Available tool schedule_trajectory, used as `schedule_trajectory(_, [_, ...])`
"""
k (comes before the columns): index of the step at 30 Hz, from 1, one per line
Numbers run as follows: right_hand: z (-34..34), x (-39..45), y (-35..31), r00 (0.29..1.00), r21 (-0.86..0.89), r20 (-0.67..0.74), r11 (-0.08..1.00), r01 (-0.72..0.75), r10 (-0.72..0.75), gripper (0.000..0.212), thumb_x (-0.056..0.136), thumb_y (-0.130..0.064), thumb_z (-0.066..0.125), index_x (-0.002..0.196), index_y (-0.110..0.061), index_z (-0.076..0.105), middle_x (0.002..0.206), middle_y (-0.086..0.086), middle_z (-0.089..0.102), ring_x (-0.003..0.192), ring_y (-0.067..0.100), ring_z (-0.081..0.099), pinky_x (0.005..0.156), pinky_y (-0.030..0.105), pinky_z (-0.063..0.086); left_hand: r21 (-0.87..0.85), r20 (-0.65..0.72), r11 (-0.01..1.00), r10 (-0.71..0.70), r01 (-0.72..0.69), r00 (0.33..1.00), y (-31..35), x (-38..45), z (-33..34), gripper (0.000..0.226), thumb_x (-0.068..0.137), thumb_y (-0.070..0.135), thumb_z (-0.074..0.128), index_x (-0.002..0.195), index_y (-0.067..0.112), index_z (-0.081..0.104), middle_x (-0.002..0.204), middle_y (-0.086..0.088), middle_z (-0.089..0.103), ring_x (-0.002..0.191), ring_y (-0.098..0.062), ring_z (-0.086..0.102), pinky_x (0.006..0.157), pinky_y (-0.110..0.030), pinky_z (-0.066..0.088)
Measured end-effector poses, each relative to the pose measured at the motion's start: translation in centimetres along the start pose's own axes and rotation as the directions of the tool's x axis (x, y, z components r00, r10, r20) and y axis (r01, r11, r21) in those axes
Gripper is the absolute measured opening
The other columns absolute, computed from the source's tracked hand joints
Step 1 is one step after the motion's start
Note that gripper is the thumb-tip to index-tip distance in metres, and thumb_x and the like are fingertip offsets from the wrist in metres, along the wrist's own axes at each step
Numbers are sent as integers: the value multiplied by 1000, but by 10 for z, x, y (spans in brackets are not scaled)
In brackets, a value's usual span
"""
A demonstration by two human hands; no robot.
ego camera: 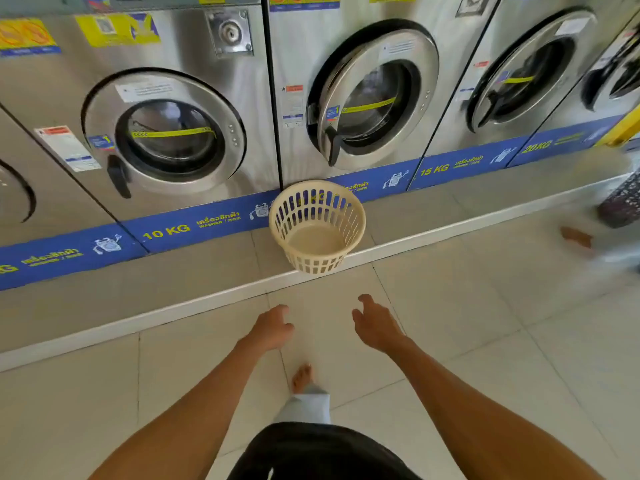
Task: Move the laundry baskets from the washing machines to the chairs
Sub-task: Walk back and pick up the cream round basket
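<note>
A cream plastic laundry basket point(317, 226) with slotted sides stands empty on the grey step, in front of the gap between the 10 KG washing machine point(166, 133) and the machine to its right point(367, 95). Both my hands are stretched out over the floor tiles, short of the basket and not touching it. My left hand point(272, 329) has loosely curled fingers and holds nothing. My right hand point(375, 323) is spread open and empty. No chairs are in view.
A row of steel front-loading washers fills the back, on a raised grey step with a white edge point(173, 311). At the far right are another person's bare foot point(576, 236) and a dark patterned basket or bag point(623, 202). My own foot point(302, 377) is on the pale floor tiles.
</note>
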State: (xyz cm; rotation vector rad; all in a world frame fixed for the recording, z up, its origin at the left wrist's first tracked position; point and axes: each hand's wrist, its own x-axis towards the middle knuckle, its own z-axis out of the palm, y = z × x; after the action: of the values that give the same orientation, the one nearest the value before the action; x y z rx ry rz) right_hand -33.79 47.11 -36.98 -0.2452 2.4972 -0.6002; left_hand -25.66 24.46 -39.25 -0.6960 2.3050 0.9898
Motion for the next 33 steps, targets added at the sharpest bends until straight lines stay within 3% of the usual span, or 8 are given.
schedule_trajectory(6, [-54,80,-3,999,-57,22,998,-26,27,46,105,-31,39,148,-13,38,133,16,62,122,35,58,97,43,48,-26,-19,999,34,-34,999,69,82,-45,67,88,23,45,152,27,26,151,-8,40,129,-27,48,100,-33,43])
schedule_trajectory(9, [-73,122,-3,999,-71,40,997,-28,31,46,104,-25,41,148,-13,37,130,16,63,119,35,60,97,43,50,-73,-46,997,6,-10,999,91,114,-58,66,86,23,48,149,30,32,142,-8,50,116,-23,53,85,-26,43])
schedule_trajectory(12, [-91,166,-7,997,-101,76,995,-22,30,53,99,-14,42,150,-13,32,123,17,65,111,35,64,92,45,52,-131,-112,991,-42,27,993,101,141,-68,60,84,15,48,143,26,45,134,-9,56,113,-23,57,84,-29,50])
schedule_trajectory(15, [-109,214,-14,991,-141,133,990,20,-1,57,98,-12,42,153,-12,27,124,18,64,112,36,63,95,47,52,-196,-153,975,-135,104,979,105,172,-78,58,82,10,47,137,27,52,124,-5,61,90,-12,59,64,-20,47])
schedule_trajectory(20, [-142,300,-17,955,-186,267,966,181,-128,55,101,-19,45,152,-7,27,127,20,63,115,36,62,96,47,51,-255,-223,933,-311,252,924,122,222,-78,56,86,10,52,140,23,49,138,-7,56,119,-26,55,88,-28,46])
schedule_trajectory(26, [-174,381,-5,905,-306,394,905,295,-161,54,95,-12,48,147,-9,34,127,21,60,117,38,60,97,45,51,-371,-126,834,-481,409,867,154,257,-49,61,85,17,56,144,20,43,139,-6,56,125,-22,54,104,-28,39])
schedule_trajectory(30, [-177,418,7,884,-411,451,850,330,-125,59,95,-12,47,150,-7,28,130,22,55,121,37,57,99,41,47,-469,-64,736,-581,489,812,170,266,-27,64,82,16,53,144,26,43,135,-3,58,116,-23,57,91,-28,45])
schedule_trajectory(33, [-175,442,12,888,-405,449,861,306,-104,54,95,-12,48,146,-8,32,127,22,56,120,37,56,98,42,47,-514,-23,675,-628,529,778,176,280,-17,67,79,13,50,144,28,42,133,-5,59,91,-21,62,66,-25,53])
